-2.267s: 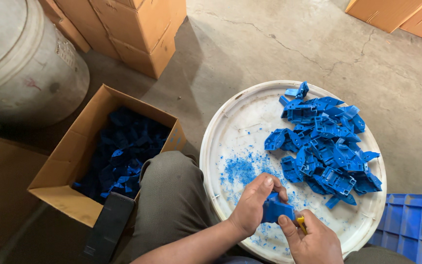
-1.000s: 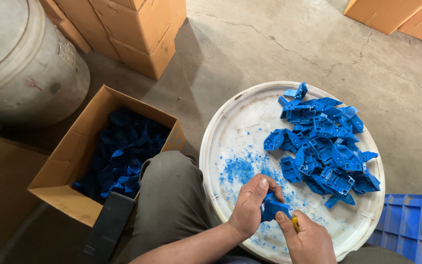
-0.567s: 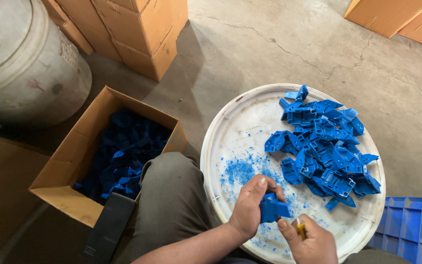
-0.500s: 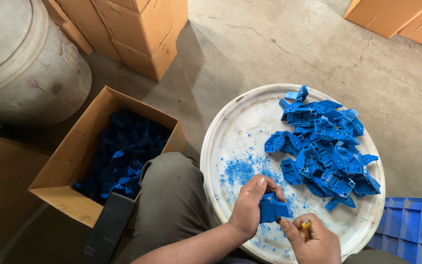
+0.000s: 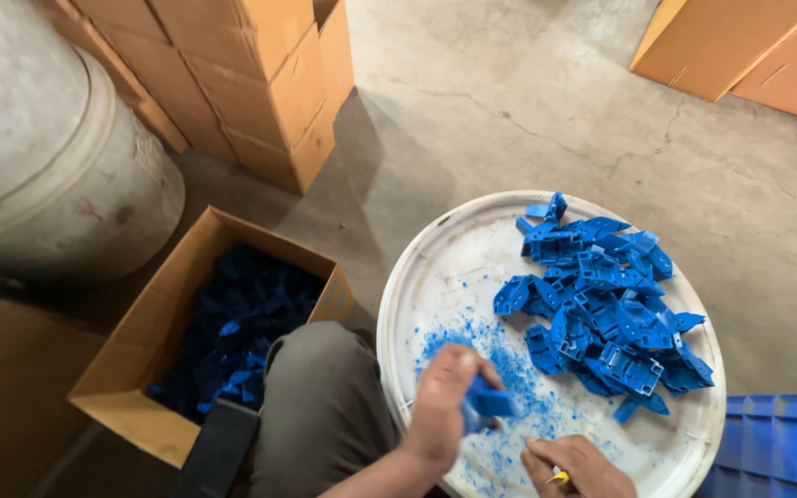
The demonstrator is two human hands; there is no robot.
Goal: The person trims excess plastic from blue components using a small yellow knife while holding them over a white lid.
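Observation:
My left hand [image 5: 445, 406] grips a small blue plastic part [image 5: 485, 406] above the near edge of a round white lid [image 5: 435, 267]. My right hand [image 5: 576, 466] sits at the bottom of the view, closed around a small tool with a yellow tip [image 5: 559, 478]. A heap of blue plastic parts [image 5: 606, 309] lies on the right half of the lid. Blue shavings [image 5: 509, 369] are scattered on the lid under my hands.
An open cardboard box [image 5: 163, 323] holding several blue parts stands left of my knee [image 5: 320, 406]. A large white drum [image 5: 39, 157] is at the far left, stacked cartons [image 5: 251, 83] behind it, more cartons [image 5: 749, 51] top right, a blue crate [image 5: 777, 447] bottom right.
My left hand has turned and moved slightly left with the blue part. My right hand has drawn back from the part toward the bottom edge.

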